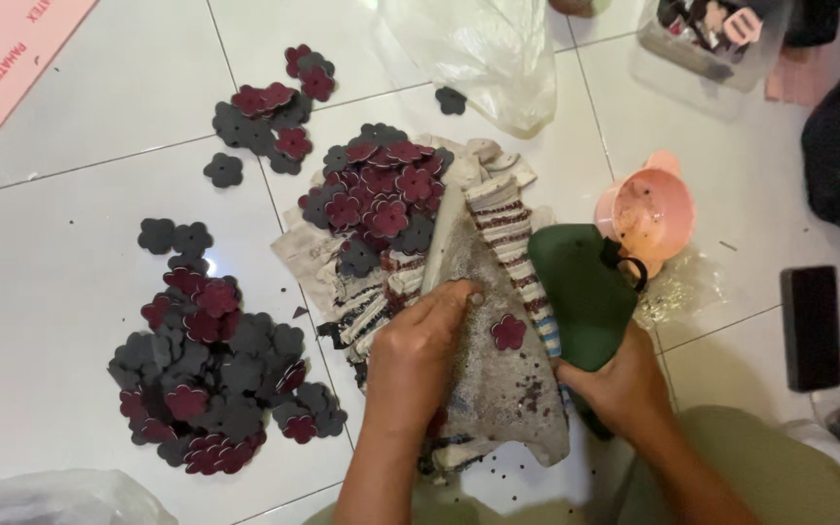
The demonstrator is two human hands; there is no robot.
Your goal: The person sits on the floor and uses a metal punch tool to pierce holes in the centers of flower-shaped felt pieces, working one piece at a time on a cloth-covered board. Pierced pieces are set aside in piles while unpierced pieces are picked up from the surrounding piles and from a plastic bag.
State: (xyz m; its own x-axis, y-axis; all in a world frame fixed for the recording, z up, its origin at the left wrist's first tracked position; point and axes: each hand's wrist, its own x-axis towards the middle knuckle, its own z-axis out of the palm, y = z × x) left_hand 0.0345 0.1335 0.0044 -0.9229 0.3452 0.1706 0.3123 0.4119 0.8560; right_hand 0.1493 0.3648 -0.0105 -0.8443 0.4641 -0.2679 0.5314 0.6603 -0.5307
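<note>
My left hand presses down on a grey speckled slab, its fingers curled over the slab's upper edge. The slab lies on a striped, stained cloth. One maroon flower-shaped cutout sits on the slab just right of my left fingers. My right hand grips a dark green tool with a black loop at its top, held upright beside the slab's right edge. A heap of maroon and dark grey flower cutouts rests on the far end of the cloth.
More flower cutouts lie in a big pile at the left and a smaller group farther back on the white tiles. A pink bowl, a black phone, a clear plastic bag and a clear box are to the right and behind.
</note>
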